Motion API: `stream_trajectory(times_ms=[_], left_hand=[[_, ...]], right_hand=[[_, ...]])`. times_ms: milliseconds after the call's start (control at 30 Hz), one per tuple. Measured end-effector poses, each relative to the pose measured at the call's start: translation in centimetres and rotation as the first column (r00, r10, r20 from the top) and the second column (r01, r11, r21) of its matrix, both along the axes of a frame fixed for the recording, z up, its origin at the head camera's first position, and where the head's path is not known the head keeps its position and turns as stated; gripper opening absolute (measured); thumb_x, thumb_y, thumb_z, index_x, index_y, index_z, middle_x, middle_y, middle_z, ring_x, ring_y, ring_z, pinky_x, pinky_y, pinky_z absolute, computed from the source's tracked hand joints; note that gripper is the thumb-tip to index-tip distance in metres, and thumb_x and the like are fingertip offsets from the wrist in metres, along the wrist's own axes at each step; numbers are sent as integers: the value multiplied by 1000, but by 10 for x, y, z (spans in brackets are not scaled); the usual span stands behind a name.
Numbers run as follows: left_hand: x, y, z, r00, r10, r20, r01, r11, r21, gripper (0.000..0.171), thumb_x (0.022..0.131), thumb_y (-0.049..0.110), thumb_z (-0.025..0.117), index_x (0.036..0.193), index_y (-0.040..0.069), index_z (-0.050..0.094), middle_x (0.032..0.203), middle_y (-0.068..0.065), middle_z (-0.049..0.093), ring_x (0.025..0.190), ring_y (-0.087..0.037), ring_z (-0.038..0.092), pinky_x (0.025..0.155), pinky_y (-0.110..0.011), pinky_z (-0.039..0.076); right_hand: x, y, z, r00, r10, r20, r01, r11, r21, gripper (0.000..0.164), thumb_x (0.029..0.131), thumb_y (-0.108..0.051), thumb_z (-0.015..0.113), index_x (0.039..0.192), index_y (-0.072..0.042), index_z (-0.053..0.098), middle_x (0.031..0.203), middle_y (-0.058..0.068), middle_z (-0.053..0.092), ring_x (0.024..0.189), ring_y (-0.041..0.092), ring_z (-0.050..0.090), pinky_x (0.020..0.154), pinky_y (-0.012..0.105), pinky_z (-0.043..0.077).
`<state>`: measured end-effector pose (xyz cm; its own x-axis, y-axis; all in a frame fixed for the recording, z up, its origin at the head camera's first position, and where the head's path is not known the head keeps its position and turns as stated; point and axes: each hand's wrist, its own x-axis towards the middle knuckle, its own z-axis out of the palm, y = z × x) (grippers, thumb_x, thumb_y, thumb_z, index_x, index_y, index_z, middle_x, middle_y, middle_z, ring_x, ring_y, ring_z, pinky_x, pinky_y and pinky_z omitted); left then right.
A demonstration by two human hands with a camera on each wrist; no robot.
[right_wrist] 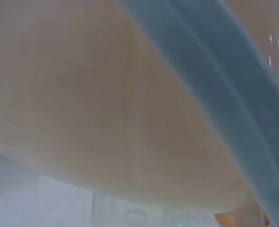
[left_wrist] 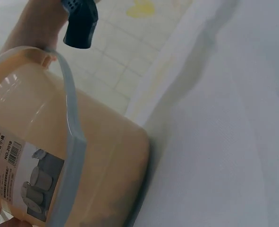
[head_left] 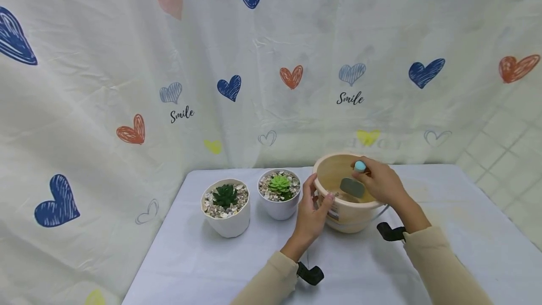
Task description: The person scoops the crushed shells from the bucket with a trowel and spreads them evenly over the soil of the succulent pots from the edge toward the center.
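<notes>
A peach bucket [head_left: 349, 215] with a grey-blue carrying handle stands at the back right of the table. My left hand [head_left: 311, 211] holds its near left side, thumb by the rim. Over the bucket's opening, my right hand [head_left: 378, 180] grips a small shovel [head_left: 352, 187] by its handle, whose end is light blue. Its grey-green blade is inside the bucket, above some material at the bottom. In the left wrist view, the bucket's wall [left_wrist: 111, 151] shows a printed label. The bucket's handle [right_wrist: 215, 85] crosses close in front of the right wrist view, which hides the shovel.
Left of the bucket stand two white pots of pebbles, one with a light green succulent [head_left: 279, 183], the other with a dark green succulent [head_left: 225, 196]. A white cloth covers the table [head_left: 186, 253]. Behind it hangs a heart-printed curtain [head_left: 296, 121].
</notes>
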<state>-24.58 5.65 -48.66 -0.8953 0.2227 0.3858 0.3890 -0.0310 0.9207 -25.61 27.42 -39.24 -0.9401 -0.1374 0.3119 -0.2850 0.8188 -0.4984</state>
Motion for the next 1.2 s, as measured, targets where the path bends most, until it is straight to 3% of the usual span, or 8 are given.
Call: stream_trajectory(times_ms=[467, 633, 767, 1000, 1200], left_hand=[[-3, 1, -1, 1000, 1, -8, -1, 1000, -18, 67, 103, 39, 57, 160, 31, 23, 162, -13, 40, 150, -28, 39, 120, -53, 35], [-2, 0, -2, 1000, 6, 8, -6, 1000, -31, 66, 103, 37, 57, 159, 36, 23, 161, -11, 41, 150, -24, 41, 120, -51, 37], [-1, -1, 0, 1000, 16, 17, -15, 999, -45, 65, 102, 39, 58, 158, 38, 24, 160, -8, 43, 148, -17, 41, 119, -49, 38], [-1, -1, 1, 1000, 11, 24, -10, 998, -60, 66, 103, 41, 57, 159, 35, 23, 162, -4, 41, 148, -13, 40, 119, -48, 38], [-1, -2, 0, 999, 2, 36, 0, 998, -55, 67, 102, 46, 57, 159, 36, 23, 163, -7, 39, 148, -12, 39, 120, -47, 37]], right_hand=[[1, 1, -1, 1000, -13, -14, 13, 1000, 2, 26, 101, -23, 65, 123, -9, 66, 113, 17, 74, 101, 39, 70, 82, 57, 54], [4, 2, 0, 1000, -29, 0, 29, 999, -23, 26, 104, -32, 59, 117, -9, 64, 89, 12, 68, 75, 26, 60, 64, 39, 45], [5, 2, 2, 999, -37, 6, 37, 999, 7, 32, 103, -37, 60, 112, -7, 65, 80, 7, 63, 69, 18, 52, 62, 33, 39], [1, -2, 9, 998, -52, 41, 51, 998, 42, 43, 98, -46, 66, 110, -5, 69, 90, 11, 73, 81, 25, 66, 67, 38, 48], [0, -15, 18, 983, -87, 163, 92, 996, -21, 56, 96, -44, 69, 127, 2, 64, 100, 20, 75, 75, 26, 74, 62, 35, 53]])
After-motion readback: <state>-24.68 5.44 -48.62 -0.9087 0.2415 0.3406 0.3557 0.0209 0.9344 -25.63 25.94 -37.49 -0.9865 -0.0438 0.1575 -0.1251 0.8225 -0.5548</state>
